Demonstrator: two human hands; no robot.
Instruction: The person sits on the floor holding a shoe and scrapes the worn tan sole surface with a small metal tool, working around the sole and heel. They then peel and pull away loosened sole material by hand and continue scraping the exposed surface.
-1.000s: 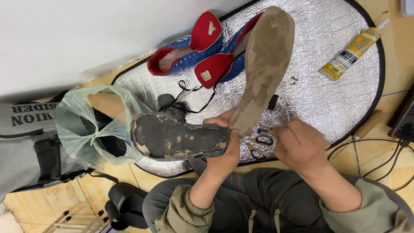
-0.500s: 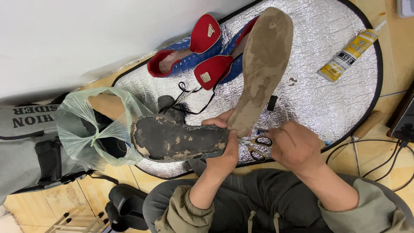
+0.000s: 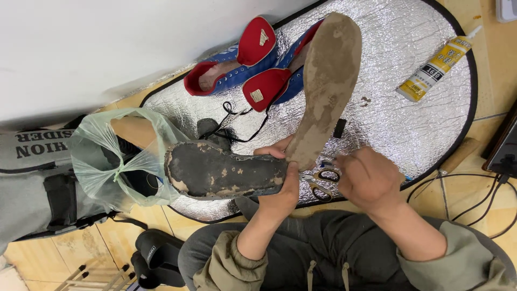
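Silver mat (image 3: 420, 124) on wood floor, shoe parts at centre.
Left hand (image 3: 280, 186) grips dark sole (image 3: 223, 172), long axis left-right; tan sole (image 3: 328, 81) runs far from it. Right hand (image 3: 369, 180), curled, nearest scissors (image 3: 318, 180); grip unclear.

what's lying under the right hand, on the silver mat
A pair of scissors with dark handle loops lies on the silver mat just left of the right hand. A bit of blue shows at the hand's edge. Whatever sits directly beneath the hand is covered.
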